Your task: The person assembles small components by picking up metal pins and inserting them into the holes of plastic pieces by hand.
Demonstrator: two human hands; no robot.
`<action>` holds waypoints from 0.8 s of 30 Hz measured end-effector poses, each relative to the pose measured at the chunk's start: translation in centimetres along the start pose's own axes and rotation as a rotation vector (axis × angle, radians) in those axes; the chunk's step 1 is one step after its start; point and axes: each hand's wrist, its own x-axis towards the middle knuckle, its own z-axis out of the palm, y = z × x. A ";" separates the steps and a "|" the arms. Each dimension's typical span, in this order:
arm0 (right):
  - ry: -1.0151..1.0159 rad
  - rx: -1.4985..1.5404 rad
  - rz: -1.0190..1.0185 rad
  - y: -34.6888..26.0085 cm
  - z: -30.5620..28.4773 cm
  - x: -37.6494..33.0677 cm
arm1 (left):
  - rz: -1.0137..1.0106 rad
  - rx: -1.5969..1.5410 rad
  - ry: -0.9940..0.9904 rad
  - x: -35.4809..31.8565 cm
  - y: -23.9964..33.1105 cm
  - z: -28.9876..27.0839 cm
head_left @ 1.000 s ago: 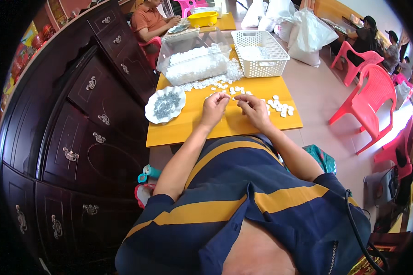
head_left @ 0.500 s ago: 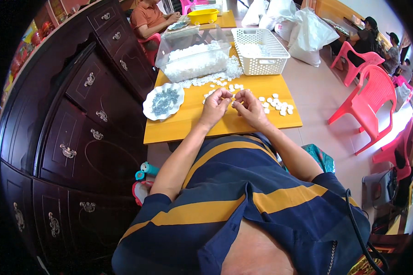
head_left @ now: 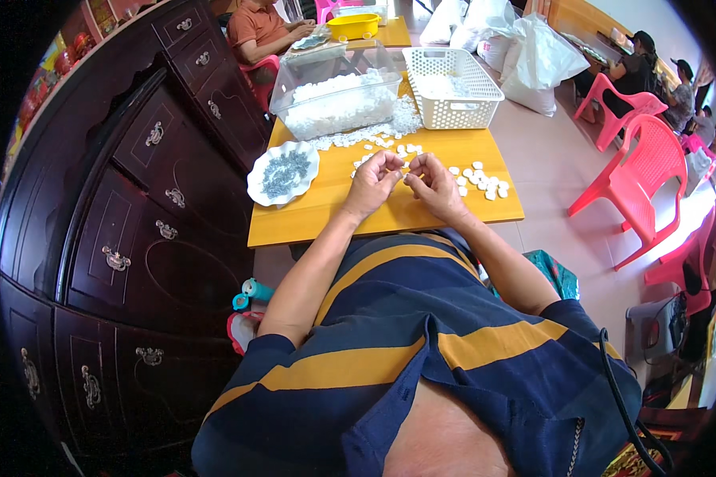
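dark cabinet [head_left: 135,207] on left, yellow table [head_left: 326,211] beside it. clear bin [head_left: 334,99] and white basket [head_left: 452,87] at far end, plate [head_left: 282,173] at left. left hand [head_left: 371,184] and right hand [head_left: 432,184] meet mid-table, fingertips pinched on a small white piece [head_left: 406,168], loose pieces [head_left: 481,181] just right.

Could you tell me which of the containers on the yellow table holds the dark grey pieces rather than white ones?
The white scalloped plate, left of the left hand. The clear tub and white basket hold white pieces.
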 end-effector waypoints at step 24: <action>0.028 -0.011 -0.032 0.8 0.2 0.0 | 0.084 0.204 0.012 -0.1 0.5 0.1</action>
